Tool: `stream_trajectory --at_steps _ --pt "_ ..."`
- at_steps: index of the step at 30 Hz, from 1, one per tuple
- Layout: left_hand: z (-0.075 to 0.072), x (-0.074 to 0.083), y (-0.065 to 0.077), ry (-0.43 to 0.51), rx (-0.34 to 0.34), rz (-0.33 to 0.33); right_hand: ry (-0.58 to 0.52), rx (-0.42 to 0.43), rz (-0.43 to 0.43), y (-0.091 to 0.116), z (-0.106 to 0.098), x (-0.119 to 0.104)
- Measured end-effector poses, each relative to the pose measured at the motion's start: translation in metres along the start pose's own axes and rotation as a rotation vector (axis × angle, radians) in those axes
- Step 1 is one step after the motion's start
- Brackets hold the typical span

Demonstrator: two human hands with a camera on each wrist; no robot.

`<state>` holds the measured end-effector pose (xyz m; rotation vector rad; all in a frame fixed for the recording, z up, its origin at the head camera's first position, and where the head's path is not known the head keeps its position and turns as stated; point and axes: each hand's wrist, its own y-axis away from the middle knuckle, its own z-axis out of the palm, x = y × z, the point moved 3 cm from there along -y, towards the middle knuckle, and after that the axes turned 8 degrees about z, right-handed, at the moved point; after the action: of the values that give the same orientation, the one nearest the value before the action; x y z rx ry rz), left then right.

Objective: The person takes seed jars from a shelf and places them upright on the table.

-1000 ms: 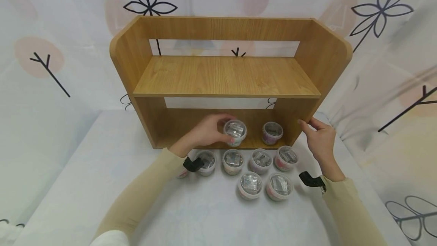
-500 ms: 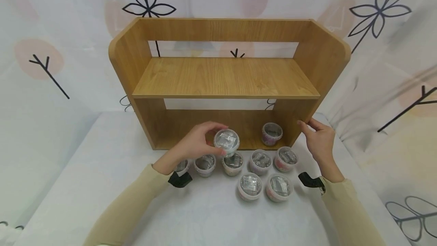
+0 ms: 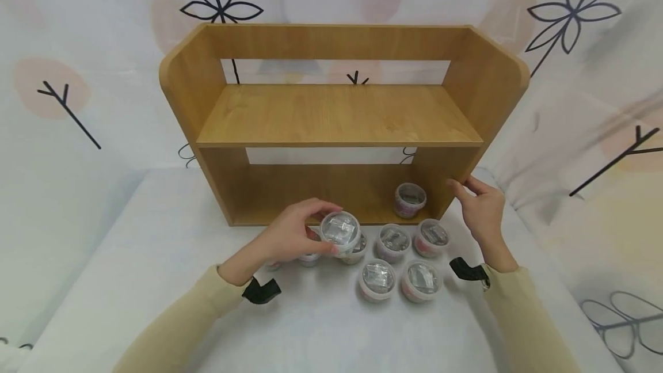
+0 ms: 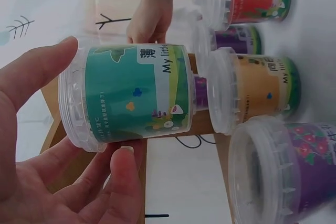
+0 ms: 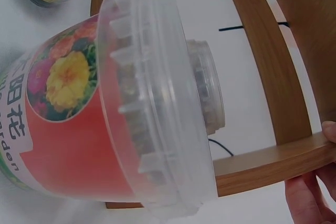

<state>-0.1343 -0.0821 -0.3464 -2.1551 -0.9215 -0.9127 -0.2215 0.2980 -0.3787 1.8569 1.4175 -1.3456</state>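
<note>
My left hand (image 3: pixel 290 230) holds a small plastic tub (image 3: pixel 340 229) by its clear lid, thumb on one side and fingers on the other. In the left wrist view this tub (image 4: pixel 136 93) has a teal label with printed characters. It is raised over the row of tubs before the shelf, partly covering a cream-looking one (image 3: pixel 357 251). My right hand (image 3: pixel 483 212) pinches the front edge of the wooden shelf's (image 3: pixel 342 117) right side panel. Inside the lower compartment, at the right, a purple-labelled tub (image 3: pixel 410 201) stands upright.
Several lidded tubs stand on the white table (image 3: pixel 331 332), among them a purple one (image 3: pixel 392 243), a red one (image 3: pixel 431 239) and two nearer ones (image 3: pixel 377 281). Others are partly hidden by my left hand. Patterned cloth (image 3: pixel 62 189) hangs behind and beside the shelf.
My left hand has drawn the teal tub from the front of the lower compartment leftward and nearer to me. The right hand keeps its place on the side panel.
</note>
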Motion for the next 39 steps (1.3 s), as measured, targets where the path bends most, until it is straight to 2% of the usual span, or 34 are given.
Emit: stream_trajectory --at_steps 10,18,26,32,39 --pt "0.006 0.001 0.021 -0.102 -0.048 -0.008 -0.003 -0.014 0.015 0.001 -0.001 0.000" --pt "0.015 -0.004 0.037 -0.098 -0.108 -0.032 -0.011 -0.023 0.021 0.001 -0.001 0.000" --pt "0.022 -0.005 0.043 -0.136 -0.136 -0.063 -0.009 -0.027 0.023 0.000 0.000 0.000" --pt "0.025 -0.006 0.047 -0.186 -0.152 -0.064 -0.008 -0.022 0.023 0.000 0.000 0.000" --pt "0.031 -0.012 0.052 -0.208 -0.160 -0.089 -0.006 -0.016 0.012 0.000 0.000 -0.001"
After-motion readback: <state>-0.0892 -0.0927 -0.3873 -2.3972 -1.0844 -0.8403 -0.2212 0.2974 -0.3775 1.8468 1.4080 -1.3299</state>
